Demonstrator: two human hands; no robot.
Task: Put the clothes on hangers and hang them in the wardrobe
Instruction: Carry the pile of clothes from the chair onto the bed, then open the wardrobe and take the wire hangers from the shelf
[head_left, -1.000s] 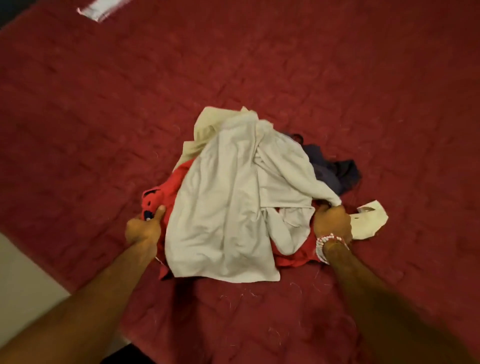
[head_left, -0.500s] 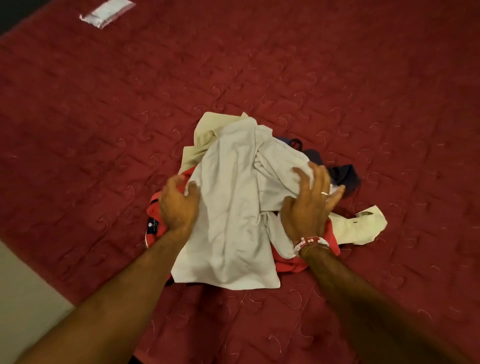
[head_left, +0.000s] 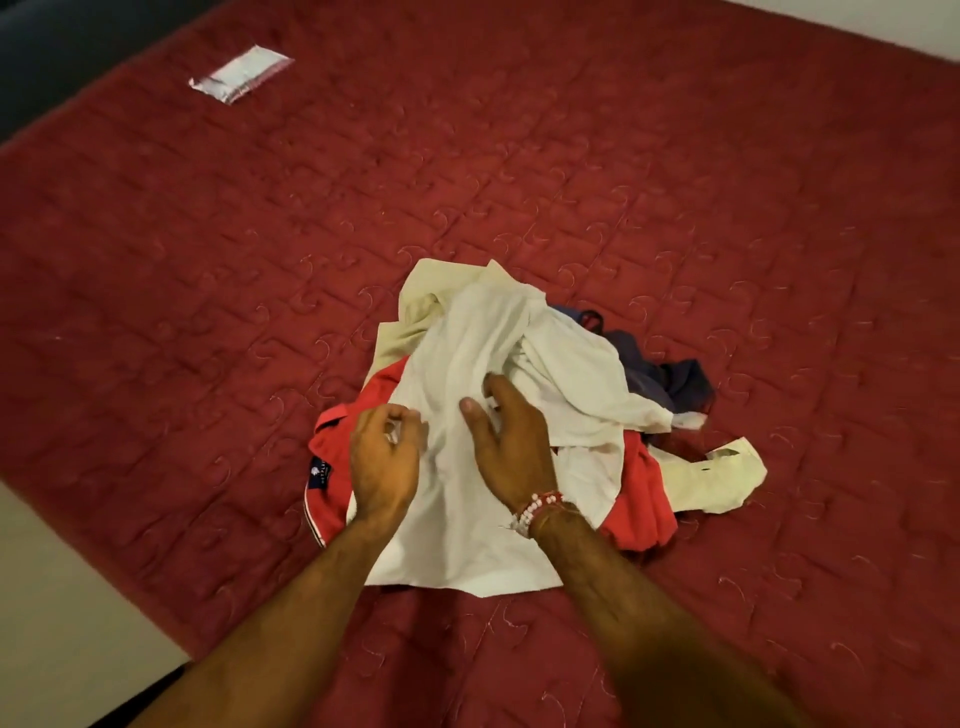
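On the red quilted bedspread (head_left: 675, 182), toward its nearer edge, a heap of clothes is lying; a white garment (head_left: 467, 499) is draping over the top, partly covering a red polo shirt (head_left: 332, 467), a cream garment (head_left: 421, 291) and a navy garment (head_left: 670, 379); a cream collared piece (head_left: 717, 478) is trailing out at the right, though whether it belongs to the cream garment cannot be told. Both hands are working on the uppermost layer, presumably because it is the only item free to lift without dragging the others; the left hand (head_left: 384, 467) is curling its fingers and thumb together, pinching a little white cloth at the garment's left margin; the right hand (head_left: 511, 441), wearing a beaded bracelet (head_left: 535, 509), is digging its bent fingers into a central fold, thumb lying on the cloth. Such a two-point hold is likely serving to separate the white garment and shake it open for a hanger; no hanger or wardrobe is appearing in view, so the task is judged to be at its beginning. A small packet (head_left: 241, 73) is resting well apart, near the far corner.
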